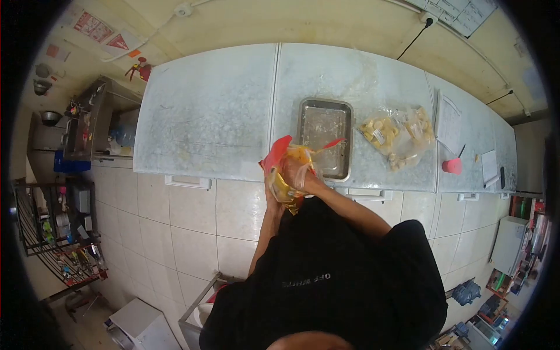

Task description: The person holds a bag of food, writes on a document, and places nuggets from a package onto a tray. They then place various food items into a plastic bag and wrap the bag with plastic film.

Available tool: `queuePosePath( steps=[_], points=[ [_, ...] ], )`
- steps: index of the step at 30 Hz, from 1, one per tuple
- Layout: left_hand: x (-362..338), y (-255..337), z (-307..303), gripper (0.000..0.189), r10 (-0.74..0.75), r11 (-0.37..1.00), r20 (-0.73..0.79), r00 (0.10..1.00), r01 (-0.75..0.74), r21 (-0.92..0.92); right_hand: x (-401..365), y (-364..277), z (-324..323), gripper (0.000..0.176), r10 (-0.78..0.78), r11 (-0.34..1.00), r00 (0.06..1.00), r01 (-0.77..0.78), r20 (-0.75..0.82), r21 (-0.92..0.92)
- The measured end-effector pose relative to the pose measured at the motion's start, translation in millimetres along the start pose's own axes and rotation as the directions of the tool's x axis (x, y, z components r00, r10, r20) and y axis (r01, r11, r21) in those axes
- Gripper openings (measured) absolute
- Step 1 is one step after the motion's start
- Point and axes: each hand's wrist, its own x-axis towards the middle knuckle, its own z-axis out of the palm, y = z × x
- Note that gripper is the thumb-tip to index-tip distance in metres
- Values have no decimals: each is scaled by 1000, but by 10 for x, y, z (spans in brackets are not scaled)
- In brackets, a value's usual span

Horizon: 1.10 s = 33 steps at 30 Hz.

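A red and gold plastic bag is held up at the counter's front edge, close to my chest. Its red top flaps stand apart, and something yellowish shows between them. My left hand grips the bag from its left side, with the fingers mostly hidden behind it. Against the right side of the bag is my right hand, closed on the plastic; its fingertips are hard to make out. Just beyond the bag lies a rectangular metal tray, with a wet-looking, speckled bottom.
Clear bags of pale yellow pieces lie right of the tray. Farther right are papers, a pink cup and a black phone-like object. A metal-framed cart stands behind me on the left.
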Motion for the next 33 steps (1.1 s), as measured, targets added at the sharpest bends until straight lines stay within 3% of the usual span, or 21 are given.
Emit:
queuePosePath(
  steps=[2,3,6,8,9,10,11,12,13,14,16,17,18,20,21,24,26,27,28,29,33],
  points=[
    [98,-173,-55,64,14,1000,1,1000,-14,-6,-318,-118,-646,24,231,797,846,119,-481,592],
    [120,-194,7,64,15,1000,0,1000,-15,-19,-411,-130,-825,24,226,801,851,115,-474,587],
    [206,2,465,60,257,959,193,947,-274,67,-566,-42,-1207,36,98,848,923,118,-371,516],
    [242,154,723,58,408,885,314,857,-456,95,-687,126,-1364,43,144,683,780,367,-609,632],
    [251,177,770,57,477,833,370,797,-545,101,-755,293,-1366,41,200,651,779,348,-595,675],
    [257,200,759,57,493,827,358,793,-555,91,-843,385,-1391,39,362,430,784,339,-504,836],
    [261,236,712,56,456,885,328,827,-462,-65,-927,471,-1412,38,494,172,788,326,-368,930],
    [266,271,650,55,410,909,309,858,-355,-221,-961,617,-1371,38,483,177,796,320,-366,931],
    [274,206,458,53,281,898,199,939,-184,-401,-940,820,-1230,37,569,29,777,309,-270,951],
    [369,178,225,53,285,895,195,938,-188,-405,-896,1017,-1061,36,639,-120,752,306,-162,944],
    [524,137,-132,53,369,896,352,860,-229,-381,-749,1438,-533,35,684,-109,725,214,-83,971],
    [247,328,319,52,356,904,56,933,-329,-274,-692,1569,-310,35,727,-109,687,119,-3,987],
    [180,369,339,52,353,905,51,934,-328,-272,-662,1619,-197,35,726,-113,687,115,3,987],
    [82,472,247,50,325,919,-17,945,-320,-231,-615,1672,-10,33,774,-91,609,-166,174,982],
    [103,412,67,44,448,863,234,863,-349,-366,-594,1711,130,33,770,-96,611,-171,182,981],
    [52,538,-174,41,412,890,288,865,-313,-333,-570,1744,309,36,788,-135,606,-4,110,991],
    [-82,598,67,41,459,869,236,857,-377,-320,-603,1732,301,35,831,-119,556,145,19,982],
    [-156,647,313,42,599,794,72,798,-603,81,-624,1736,276,35,831,-123,556,146,22,982],
    [-191,669,435,44,750,580,-13,661,-648,494,-654,1747,250,34,817,-177,574,180,43,968],
    [-205,684,430,47,686,717,-63,725,-657,235,-682,1755,214,32,802,-230,594,212,62,950],
    [-308,784,780,46,755,604,-114,646,-618,504,-810,1747,117,30,754,-183,645,25,124,983]
  ],
)
